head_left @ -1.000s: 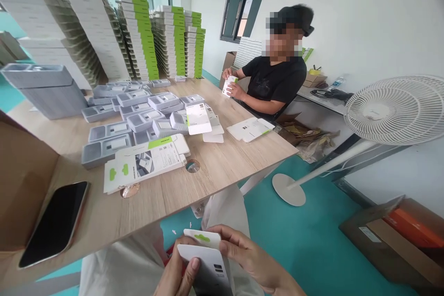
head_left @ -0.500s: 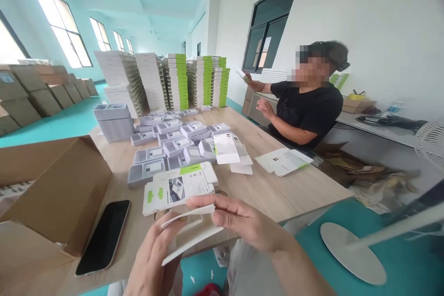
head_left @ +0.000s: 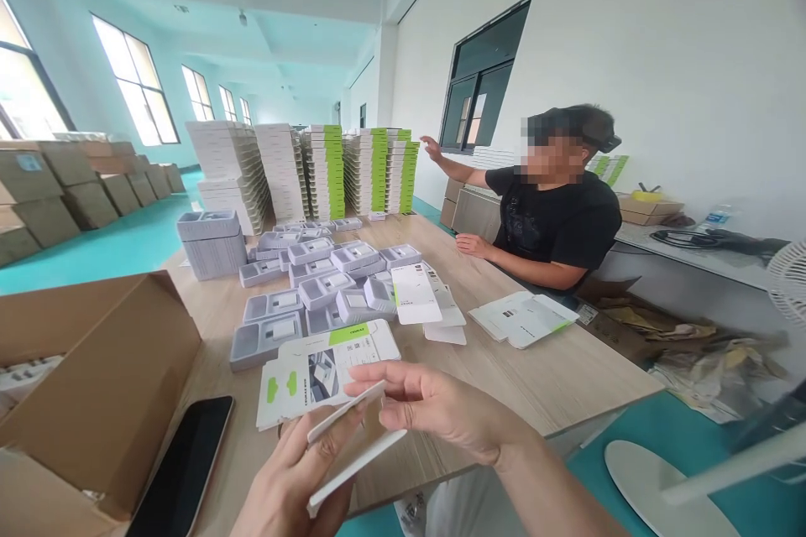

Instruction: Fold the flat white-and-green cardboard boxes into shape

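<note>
Near the table's front edge, my left hand (head_left: 283, 474) is closed around a small white carton (head_left: 358, 466), held tilted with its open end showing. At the carton's right end, my right hand (head_left: 450, 407) grips the edge of its upper panel between thumb and fingers. Just beyond my hands lies a pile of flat printed cartons (head_left: 371, 346) with green patches. Behind that pile are several grey moulded trays (head_left: 268, 336), with small white pieces in some of them. Further loose flat cartons (head_left: 416, 294) lie right of the trays.
An open cardboard box (head_left: 126, 403) and a black phone (head_left: 182, 466) are at my left. Tall stacks of white-and-green boxes (head_left: 324, 176) line the table's far end. A co-worker in a black shirt (head_left: 554, 218) sits at the right. A fan base (head_left: 661, 491) stands on the floor.
My view has tilted up slightly. Both hands still hold the carton, its panels now further apart. The co-worker's raised hand no longer holds the white item; their other hand has lowered to the table.
</note>
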`<move>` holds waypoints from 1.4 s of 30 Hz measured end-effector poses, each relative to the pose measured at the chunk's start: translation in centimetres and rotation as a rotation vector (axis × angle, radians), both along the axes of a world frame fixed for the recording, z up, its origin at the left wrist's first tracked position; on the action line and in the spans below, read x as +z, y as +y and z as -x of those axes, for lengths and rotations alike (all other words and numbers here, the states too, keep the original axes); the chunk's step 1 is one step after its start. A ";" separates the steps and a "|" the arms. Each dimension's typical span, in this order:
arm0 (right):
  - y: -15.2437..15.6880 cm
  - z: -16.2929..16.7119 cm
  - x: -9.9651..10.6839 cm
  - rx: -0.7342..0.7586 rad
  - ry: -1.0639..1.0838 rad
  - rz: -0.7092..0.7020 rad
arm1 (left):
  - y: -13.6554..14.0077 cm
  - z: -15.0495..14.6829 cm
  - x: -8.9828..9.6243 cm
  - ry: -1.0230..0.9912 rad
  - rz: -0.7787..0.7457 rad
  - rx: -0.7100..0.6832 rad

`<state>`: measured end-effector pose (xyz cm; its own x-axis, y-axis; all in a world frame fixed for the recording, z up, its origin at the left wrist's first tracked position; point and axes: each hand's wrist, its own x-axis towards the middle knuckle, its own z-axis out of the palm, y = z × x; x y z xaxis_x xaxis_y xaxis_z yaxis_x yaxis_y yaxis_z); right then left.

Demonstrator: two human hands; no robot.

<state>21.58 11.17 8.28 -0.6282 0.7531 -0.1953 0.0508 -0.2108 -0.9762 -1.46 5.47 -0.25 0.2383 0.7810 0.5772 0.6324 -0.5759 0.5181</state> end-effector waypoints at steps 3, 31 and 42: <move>0.6 0.7 0.1 -0.011 -0.031 0.027 | 0.0 -0.1 0.1 -0.071 0.059 -0.039; -2.1 7.0 -3.8 -0.759 0.244 -0.135 | 1.4 -6.0 2.8 -1.121 0.148 0.443; -2.2 9.3 -2.3 -0.784 0.356 0.023 | 2.8 -3.9 2.2 -1.166 0.426 0.319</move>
